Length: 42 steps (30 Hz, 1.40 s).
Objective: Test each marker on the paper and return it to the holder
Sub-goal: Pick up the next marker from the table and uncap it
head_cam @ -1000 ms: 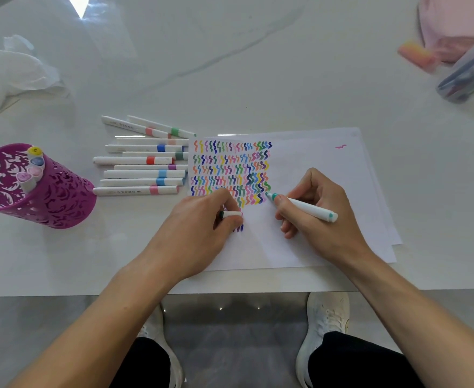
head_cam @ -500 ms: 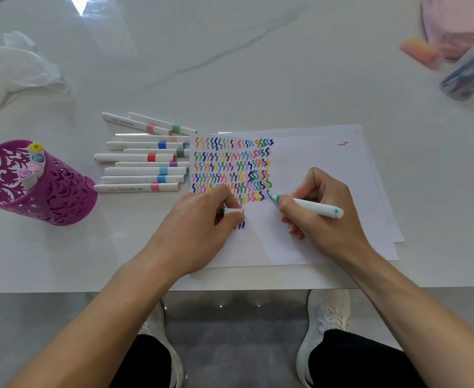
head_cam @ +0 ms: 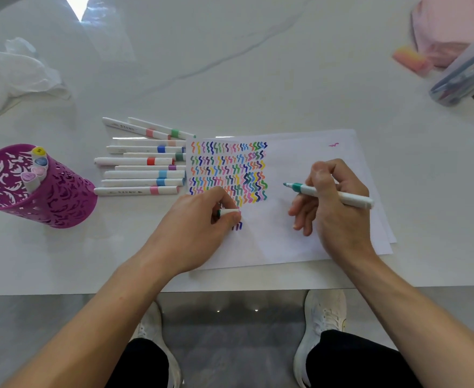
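My right hand point(head_cam: 333, 208) grips an uncapped teal marker point(head_cam: 328, 194), tip pointing left and lifted off the white paper point(head_cam: 314, 152). The paper carries rows of coloured squiggles point(head_cam: 227, 169) on its left half. My left hand point(head_cam: 196, 231) rests on the paper's lower left and pinches the marker's white cap point(head_cam: 229, 212). Several capped white markers point(head_cam: 143, 166) lie side by side on the table left of the paper. The purple perforated holder point(head_cam: 51, 197) stands at the far left with a few markers point(head_cam: 35, 169) upright in it.
Crumpled white plastic point(head_cam: 12, 71) lies at the back left. A pink object point(head_cam: 448, 29), an orange-pink eraser point(head_cam: 410, 58) and a clear tube of pens point(head_cam: 465, 77) sit at the back right. The white marble table's point(head_cam: 230, 65) front edge runs just below my wrists.
My right hand has lifted the teal marker away from the squiggle block and moved it right, off the paper. My left hand has stayed in place with the cap.
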Tool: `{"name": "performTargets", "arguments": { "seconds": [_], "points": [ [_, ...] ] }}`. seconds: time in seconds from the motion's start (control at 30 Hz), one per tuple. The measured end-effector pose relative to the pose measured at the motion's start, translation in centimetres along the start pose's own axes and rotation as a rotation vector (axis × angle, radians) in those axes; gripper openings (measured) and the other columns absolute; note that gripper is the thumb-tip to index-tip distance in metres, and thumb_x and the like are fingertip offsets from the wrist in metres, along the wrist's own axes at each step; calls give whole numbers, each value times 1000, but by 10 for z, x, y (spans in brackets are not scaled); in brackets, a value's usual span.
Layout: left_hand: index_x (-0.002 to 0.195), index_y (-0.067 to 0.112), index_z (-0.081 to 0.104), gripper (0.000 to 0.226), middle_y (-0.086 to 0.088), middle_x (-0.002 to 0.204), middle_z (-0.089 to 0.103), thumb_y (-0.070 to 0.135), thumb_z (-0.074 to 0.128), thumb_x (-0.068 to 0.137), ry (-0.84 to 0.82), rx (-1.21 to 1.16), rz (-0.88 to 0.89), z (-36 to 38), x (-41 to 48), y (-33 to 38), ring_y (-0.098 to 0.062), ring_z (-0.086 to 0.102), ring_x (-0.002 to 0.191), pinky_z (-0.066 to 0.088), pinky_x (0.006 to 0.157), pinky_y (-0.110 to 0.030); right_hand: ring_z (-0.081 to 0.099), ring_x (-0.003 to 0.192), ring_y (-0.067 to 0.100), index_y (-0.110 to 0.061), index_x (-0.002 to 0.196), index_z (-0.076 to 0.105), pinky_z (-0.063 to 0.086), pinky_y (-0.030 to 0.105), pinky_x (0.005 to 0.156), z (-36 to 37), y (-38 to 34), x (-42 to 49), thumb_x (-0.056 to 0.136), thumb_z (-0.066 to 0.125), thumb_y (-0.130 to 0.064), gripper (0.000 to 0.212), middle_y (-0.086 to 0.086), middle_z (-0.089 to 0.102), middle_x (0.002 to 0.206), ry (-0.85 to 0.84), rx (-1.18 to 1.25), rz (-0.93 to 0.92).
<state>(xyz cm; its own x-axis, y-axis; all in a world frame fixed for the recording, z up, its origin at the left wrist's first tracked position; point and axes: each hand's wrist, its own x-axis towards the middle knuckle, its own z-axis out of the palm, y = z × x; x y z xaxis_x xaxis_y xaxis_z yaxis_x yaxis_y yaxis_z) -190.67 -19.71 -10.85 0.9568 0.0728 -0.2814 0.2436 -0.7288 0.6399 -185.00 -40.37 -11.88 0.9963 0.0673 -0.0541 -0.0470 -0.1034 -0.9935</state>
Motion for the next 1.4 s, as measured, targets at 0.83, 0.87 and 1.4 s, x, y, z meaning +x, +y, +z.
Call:
{"name": "performTargets", "arguments": {
  "seconds": [0.83,0.87,1.4],
  "points": [
    [105,32,60,8,19,95,71,29,59,98,23,-232,22,4,-1,9,10,61,74,44,62,-11,69,62,26,-6,97,74,59,31,55,8,-6,-6,96,66,-5,8,10,72,73,-297,62,21],
    [105,33,60,8,19,96,71,29,59,99,18,-227,25,4,-1,9,9,61,75,44,62,-10,69,62,25,-5,97,74,58,31,55,8,-6,-6,96,66,-4,7,11,72,72,-299,65,25],
    [107,40,58,11,18,93,72,37,59,96,-12,-235,17,1,-2,10,7,61,67,48,60,-14,71,63,32,1,97,67,61,37,57,7,-7,-4,93,69,-4,7,17,75,77,-295,72,45]
  ]
}}
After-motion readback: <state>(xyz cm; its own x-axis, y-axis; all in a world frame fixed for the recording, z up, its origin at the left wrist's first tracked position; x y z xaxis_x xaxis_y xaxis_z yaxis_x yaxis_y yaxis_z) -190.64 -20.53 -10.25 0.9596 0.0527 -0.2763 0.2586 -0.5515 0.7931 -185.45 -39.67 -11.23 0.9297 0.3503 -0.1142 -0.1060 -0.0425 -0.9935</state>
